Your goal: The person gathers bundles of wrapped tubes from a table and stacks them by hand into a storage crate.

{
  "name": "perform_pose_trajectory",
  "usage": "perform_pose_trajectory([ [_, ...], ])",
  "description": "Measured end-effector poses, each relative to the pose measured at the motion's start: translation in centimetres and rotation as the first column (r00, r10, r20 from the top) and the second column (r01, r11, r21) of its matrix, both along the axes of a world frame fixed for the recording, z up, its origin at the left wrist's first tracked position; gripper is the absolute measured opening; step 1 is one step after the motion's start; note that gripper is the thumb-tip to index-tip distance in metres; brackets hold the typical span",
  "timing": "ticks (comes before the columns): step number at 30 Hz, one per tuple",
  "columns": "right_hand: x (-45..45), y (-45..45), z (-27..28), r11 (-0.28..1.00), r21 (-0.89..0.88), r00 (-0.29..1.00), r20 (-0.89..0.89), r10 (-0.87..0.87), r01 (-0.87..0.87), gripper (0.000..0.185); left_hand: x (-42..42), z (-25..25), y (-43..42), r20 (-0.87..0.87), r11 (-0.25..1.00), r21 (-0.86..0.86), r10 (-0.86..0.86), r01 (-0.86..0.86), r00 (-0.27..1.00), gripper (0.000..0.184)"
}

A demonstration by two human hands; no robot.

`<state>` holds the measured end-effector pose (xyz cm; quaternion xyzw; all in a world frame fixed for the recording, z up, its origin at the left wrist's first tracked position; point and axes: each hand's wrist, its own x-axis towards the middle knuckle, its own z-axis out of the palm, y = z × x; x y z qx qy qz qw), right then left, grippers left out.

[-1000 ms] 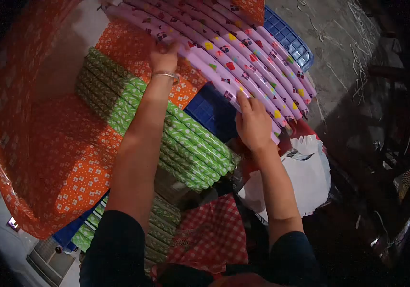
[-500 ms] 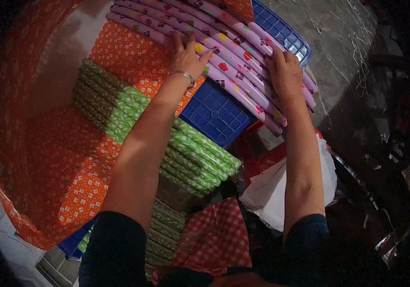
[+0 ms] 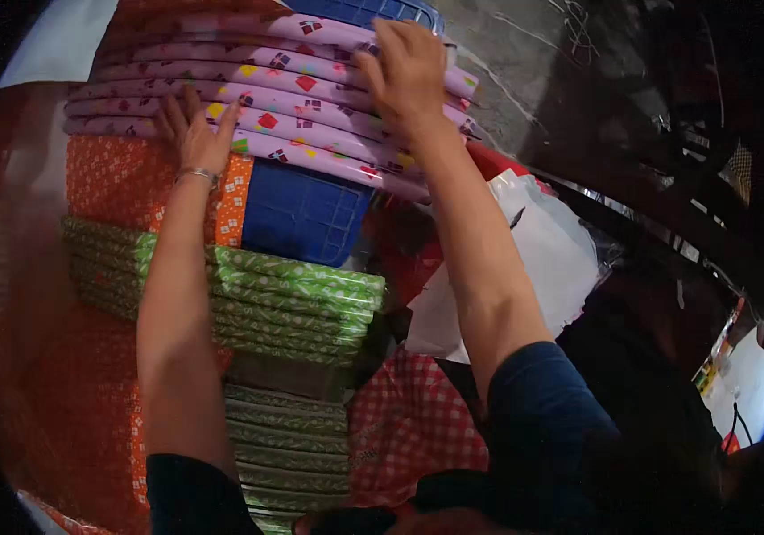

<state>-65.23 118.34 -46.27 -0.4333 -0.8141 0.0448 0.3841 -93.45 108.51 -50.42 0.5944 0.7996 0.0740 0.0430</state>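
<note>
Several pink rolls (image 3: 297,111) with a printed gift pattern lie side by side across the top of the view. My left hand (image 3: 196,134), with a bracelet at the wrist, rests on the nearer rolls, its fingers spread. Farther right, my right hand (image 3: 407,76) lies over the rolls near their right ends, fingers apart and bent over the upper ones. Orange patterned sheet (image 3: 114,183) and a blue plastic crate (image 3: 301,209) show below the pink rolls. Green patterned rolls (image 3: 301,290) lie nearer to me.
More green rolls (image 3: 288,446) lie at the bottom, beside a red checked cloth (image 3: 413,419). White crumpled sheeting (image 3: 547,250) is on the right. Another blue crate edge (image 3: 413,13) shows at the top. Loose string (image 3: 578,27) lies on the grey floor.
The view has turned, so the rolls now lie more level. My right hand has left the lower edge of the rolls for the upper ones, and my left hand now lies spread on them.
</note>
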Motion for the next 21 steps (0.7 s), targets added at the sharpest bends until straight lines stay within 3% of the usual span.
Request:
perform_pose_trajectory([
  [2, 4.9, -1.3, -1.2, 0.976, -0.055, 0.957, -0.191, -0.216, 0.209, 0.038, -0.1, 0.2, -0.2, 0.031, 1.0, 0.022, -0.005, 0.005, 0.999, 0.089],
  [4, 9.3, -2.2, -3.4, 0.826, -0.461, 0.752, -0.404, -0.52, 0.323, 0.044, -0.4, -0.5, -0.3, 0.031, 0.999, 0.046, -0.022, 0.02, 0.999, 0.089],
  [5, 10.0, -2.1, -3.4, 0.825, -0.462, 0.751, -0.404, -0.522, 0.325, 0.044, -0.4, -0.6, -0.3, 0.027, 0.997, 0.066, -0.027, 0.026, 0.999, 0.089],
  [7, 10.9, -1.8, -3.8, 0.619, -0.737, 0.433, -0.481, -0.762, 0.271, 0.051, -0.4, -0.8, -0.2, 0.025, 0.996, 0.088, -0.029, 0.027, 0.999, 0.088],
  [8, 10.8, -2.0, -4.6, 0.618, -0.738, 0.435, -0.478, -0.763, 0.272, 0.051, -0.5, -0.8, -0.3, 0.03, 0.993, 0.116, -0.03, 0.026, 0.999, 0.087],
  [10, 9.3, -2.8, -6.3, 0.65, -0.653, 0.708, -0.24, -0.664, 0.389, 0.06, -0.8, -1.1, -0.2, 0.035, 0.989, 0.146, -0.037, 0.032, 0.999, 0.086],
  [12, 5.8, -2.4, -3.9, 0.442, -0.866, 0.677, -0.182, -0.713, 0.233, 0.068, -1.7, -1.6, 0.1, 0.037, 0.988, 0.149, -0.038, 0.033, 0.999, 0.084],
  [13, 5.0, -2.3, -3.9, 0.525, -0.8, 0.678, -0.214, -0.703, 0.292, 0.073, -2.1, -1.7, 0.0, 0.032, 0.989, 0.141, -0.04, 0.035, 0.999, 0.084],
  [14, 5.2, -2.6, -3.7, 0.516, -0.806, 0.672, -0.211, -0.71, 0.292, 0.073, -2.4, -1.9, 0.1, -0.003, 0.99, 0.136, -0.049, 0.049, 0.999, 0.083],
  [17, 6.9, -2.6, -2.2, 0.618, -0.786, 0.739, -0.398, -0.543, 0.031, 0.071, -2.1, -1.9, -0.2, -0.017, 0.997, 0.078, 0.002, -0.001, 1.0, 0.08],
  [18, 7.8, -3.1, -2.3, 0.618, -0.785, 0.744, -0.392, -0.541, 0.035, 0.071, -2.1, -2.0, 0.0, -0.018, 0.995, 0.099, -0.009, 0.01, 1.0, 0.079],
  [20, 9.2, -4.5, -2.4, 0.62, -0.732, 0.691, -0.293, -0.66, 0.282, 0.063, -2.4, -2.4, 0.0, -0.013, 0.992, 0.122, -0.014, 0.015, 1.0, 0.079],
  [21, 9.0, -5.6, -1.8, 0.607, -0.746, 0.588, -0.369, -0.72, 0.275, 0.056, -2.5, -2.5, 0.0, 0.023, 0.995, 0.101, -0.003, 0.001, 1.0, 0.079],
])
